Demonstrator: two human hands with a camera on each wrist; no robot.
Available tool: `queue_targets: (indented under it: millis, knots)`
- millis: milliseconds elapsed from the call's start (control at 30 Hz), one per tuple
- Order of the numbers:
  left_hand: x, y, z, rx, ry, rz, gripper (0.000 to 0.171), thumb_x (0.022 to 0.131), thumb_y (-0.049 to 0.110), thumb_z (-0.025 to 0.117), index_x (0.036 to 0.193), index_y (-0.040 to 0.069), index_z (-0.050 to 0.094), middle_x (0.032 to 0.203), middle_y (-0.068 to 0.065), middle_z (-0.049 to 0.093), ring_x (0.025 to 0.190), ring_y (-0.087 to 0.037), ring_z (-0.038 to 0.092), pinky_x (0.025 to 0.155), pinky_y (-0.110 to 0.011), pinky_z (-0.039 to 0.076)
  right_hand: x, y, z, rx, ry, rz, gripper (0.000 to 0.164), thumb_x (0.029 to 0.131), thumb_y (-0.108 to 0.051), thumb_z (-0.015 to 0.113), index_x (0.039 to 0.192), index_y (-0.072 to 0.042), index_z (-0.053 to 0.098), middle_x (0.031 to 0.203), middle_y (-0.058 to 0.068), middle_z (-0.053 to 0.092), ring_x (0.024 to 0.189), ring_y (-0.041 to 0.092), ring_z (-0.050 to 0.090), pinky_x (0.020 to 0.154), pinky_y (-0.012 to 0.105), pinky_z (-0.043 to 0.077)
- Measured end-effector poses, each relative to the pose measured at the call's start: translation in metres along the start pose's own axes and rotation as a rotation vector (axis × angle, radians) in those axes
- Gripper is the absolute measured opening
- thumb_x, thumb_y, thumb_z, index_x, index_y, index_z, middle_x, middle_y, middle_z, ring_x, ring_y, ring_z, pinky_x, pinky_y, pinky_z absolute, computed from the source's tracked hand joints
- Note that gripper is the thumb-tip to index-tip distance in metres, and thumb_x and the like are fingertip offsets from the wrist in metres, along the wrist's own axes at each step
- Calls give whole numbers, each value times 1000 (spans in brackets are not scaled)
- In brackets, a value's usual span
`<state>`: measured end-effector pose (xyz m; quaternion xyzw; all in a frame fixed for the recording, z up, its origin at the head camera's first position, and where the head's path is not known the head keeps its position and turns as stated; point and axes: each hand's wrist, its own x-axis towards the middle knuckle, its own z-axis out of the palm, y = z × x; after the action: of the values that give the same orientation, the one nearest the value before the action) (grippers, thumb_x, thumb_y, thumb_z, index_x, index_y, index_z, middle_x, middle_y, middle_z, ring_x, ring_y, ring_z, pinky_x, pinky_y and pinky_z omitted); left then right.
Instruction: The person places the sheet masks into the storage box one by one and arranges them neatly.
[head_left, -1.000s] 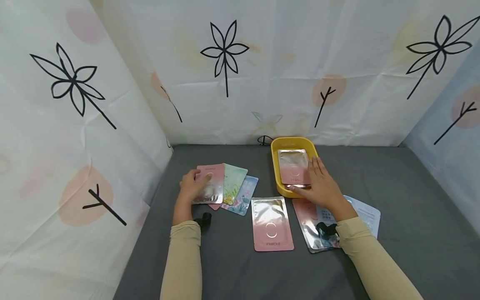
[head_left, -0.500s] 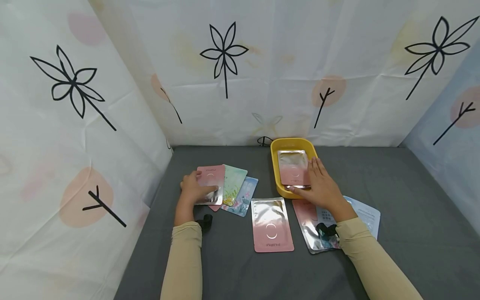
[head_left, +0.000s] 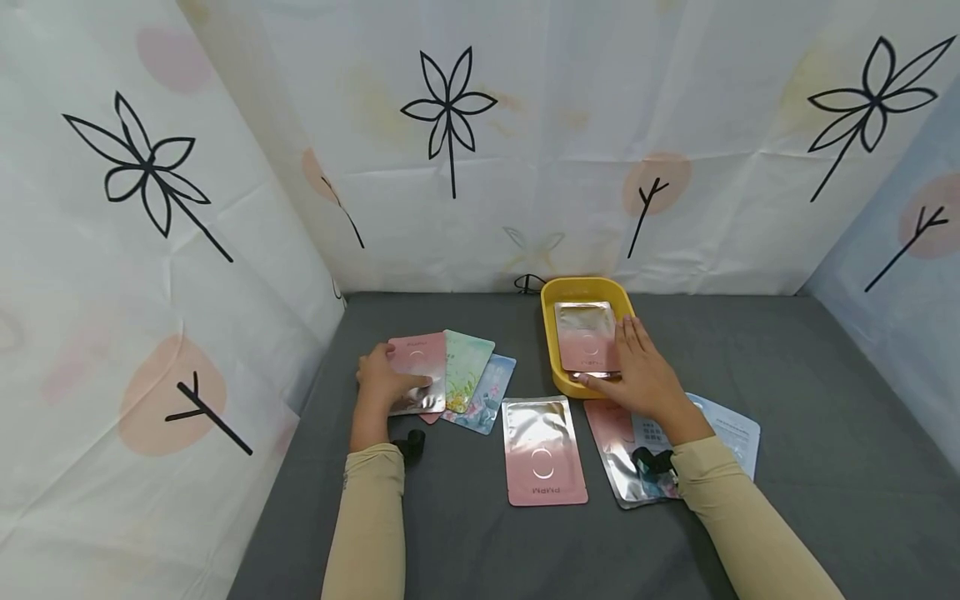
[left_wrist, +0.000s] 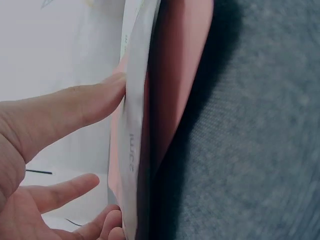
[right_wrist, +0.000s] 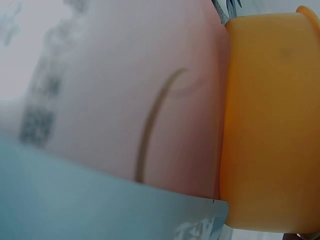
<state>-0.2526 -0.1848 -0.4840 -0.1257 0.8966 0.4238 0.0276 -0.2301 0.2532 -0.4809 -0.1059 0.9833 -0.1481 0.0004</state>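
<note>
My left hand (head_left: 384,382) grips a pink-and-silver face mask sachet (head_left: 420,367), thumb across its face and fingers at its far left edge. In the left wrist view the thumb (left_wrist: 95,102) presses the sachet (left_wrist: 134,165), with a gap between it and a pink one (left_wrist: 182,55) beneath. Green (head_left: 468,367) and blue floral sachets (head_left: 491,396) fan out to the right. My right hand (head_left: 648,379) lies with fingers extended along the right rim of the yellow tray (head_left: 551,350), thumb at its near edge. Inside the tray lies another pink-and-silver sachet (head_left: 588,337).
A single pink-and-silver sachet (head_left: 543,450) lies at the middle front of the grey table (head_left: 465,550). More overlapping sachets (head_left: 618,458) lie under the right forearm, one pale blue (head_left: 738,429). White printed cloth (head_left: 540,125) walls the back and sides.
The sachet in my left hand has shifted slightly left and toward me, uncovering more of the green one. My right hand and the tray have stayed put.
</note>
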Motion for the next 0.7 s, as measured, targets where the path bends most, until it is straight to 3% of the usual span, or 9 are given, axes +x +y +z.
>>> queue_targets:
  millis: [400,700]
  knots:
    - [0,-1,-3,-35,5,-20,92,78,21,94,154,3,45,153,-30,35,142,-51,32,114,-67,43,0,1,2,-2,6,-5,126,93,-82,53,166,10,6,176,29,2,166,42,-2,131,61,16]
    - [1,-3,-4,-19,10,23,69,79,22,94,136,6,58,146,-24,48,135,-45,32,105,-63,45,0,1,1,-6,7,-8,126,93,-82,53,166,10,5,176,28,2,166,42,-2,131,61,16]
